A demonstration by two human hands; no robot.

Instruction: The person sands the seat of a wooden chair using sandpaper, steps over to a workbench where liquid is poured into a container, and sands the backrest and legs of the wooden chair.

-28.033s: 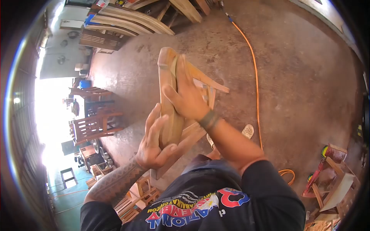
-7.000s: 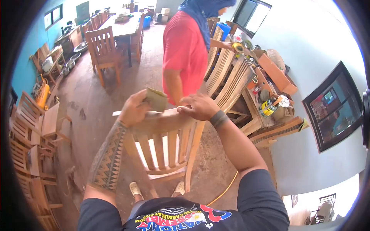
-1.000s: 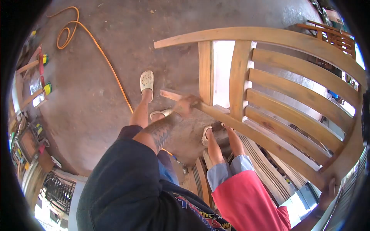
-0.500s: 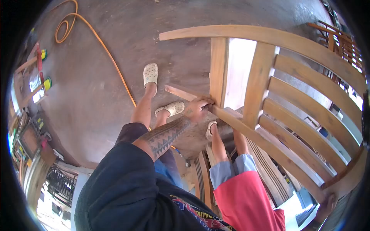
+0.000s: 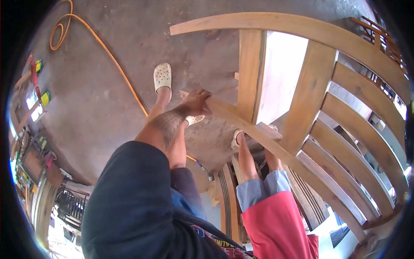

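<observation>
My left hand (image 5: 197, 102), at the end of a tattooed forearm in a dark sleeve, is closed around the lower wooden rail (image 5: 235, 118) near its left end. That rail belongs to a large slatted wooden frame (image 5: 297, 101), with a curved top rail, wide uprights and several slats running off to the right. It is held tilted above the floor. At the lower right, by the frame's far corner, a dim blurred shape may be my right hand (image 5: 364, 249); its fingers cannot be made out.
Another person in a red garment (image 5: 280, 222) stands close on the right, legs under the frame. Grooved boards (image 5: 304, 194) lie behind those legs. An orange hose (image 5: 108, 49) crosses the floor at left. Clutter lines the left edge; wooden furniture (image 5: 379, 39) stands far right.
My left hand has moved left along the lower rail, closer to its end. The slatted frame appears larger and has shifted in view, its top rail now higher.
</observation>
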